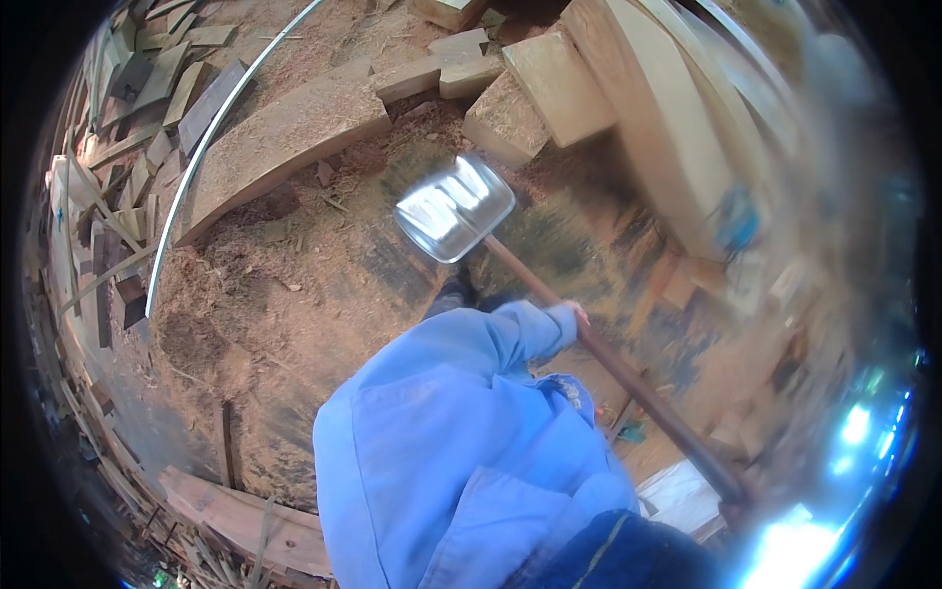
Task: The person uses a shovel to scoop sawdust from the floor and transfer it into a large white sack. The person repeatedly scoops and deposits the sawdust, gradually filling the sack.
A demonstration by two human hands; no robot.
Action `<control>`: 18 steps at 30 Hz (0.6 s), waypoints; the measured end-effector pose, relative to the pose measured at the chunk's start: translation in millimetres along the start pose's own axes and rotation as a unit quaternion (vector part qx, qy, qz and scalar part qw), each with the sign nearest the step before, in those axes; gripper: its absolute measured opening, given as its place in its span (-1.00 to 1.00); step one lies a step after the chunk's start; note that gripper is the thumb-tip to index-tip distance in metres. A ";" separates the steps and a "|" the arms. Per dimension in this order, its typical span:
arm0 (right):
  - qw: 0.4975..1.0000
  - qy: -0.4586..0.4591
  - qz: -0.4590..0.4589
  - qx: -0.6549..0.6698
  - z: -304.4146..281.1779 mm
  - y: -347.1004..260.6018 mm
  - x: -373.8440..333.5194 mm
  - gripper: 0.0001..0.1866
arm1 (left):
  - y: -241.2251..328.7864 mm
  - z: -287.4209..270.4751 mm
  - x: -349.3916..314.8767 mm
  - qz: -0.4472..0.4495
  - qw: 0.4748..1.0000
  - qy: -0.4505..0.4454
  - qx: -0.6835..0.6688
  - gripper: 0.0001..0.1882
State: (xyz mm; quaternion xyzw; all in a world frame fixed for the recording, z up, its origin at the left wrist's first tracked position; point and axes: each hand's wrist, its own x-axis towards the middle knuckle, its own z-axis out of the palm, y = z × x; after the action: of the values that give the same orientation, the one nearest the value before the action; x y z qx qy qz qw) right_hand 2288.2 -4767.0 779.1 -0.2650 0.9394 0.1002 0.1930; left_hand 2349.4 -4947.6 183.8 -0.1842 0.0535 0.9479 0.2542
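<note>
White glare across the shovel blade [455, 208]

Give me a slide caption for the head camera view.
A left hand grips a long-handled, metal-bladed shovel over sawdust-strewn ground, amid timber planks and offcuts.

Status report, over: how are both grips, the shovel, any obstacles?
Left grip closed on shovel handle; right grip indistinct. Blade ahead, touching ground or not: unclear. Timber blocks lie just beyond.
</note>
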 end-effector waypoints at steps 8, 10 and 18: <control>0.983 0.014 -0.179 0.041 30.0 -58.4 61.7 -0.58 | 88.0 -31.6 -117.5 0.198 0.884 0.308 -0.290 -0.85; 0.986 0.026 -0.166 0.026 10.7 -67.3 71.5 -0.57 | 87.9 -17.4 -140.1 0.183 0.885 0.301 -0.303 -0.87; 0.818 0.261 -0.503 0.104 -82.0 -195.2 151.7 -0.41 | 134.3 21.0 -260.6 0.286 0.830 0.316 -0.359 -0.90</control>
State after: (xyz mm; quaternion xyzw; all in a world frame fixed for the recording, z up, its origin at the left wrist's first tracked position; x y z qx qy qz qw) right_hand 2248.5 -5024.4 773.6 -0.6950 0.6955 -0.1820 -0.0095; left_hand 2484.4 -5180.1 302.5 -0.5284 -0.1627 0.8208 -0.1434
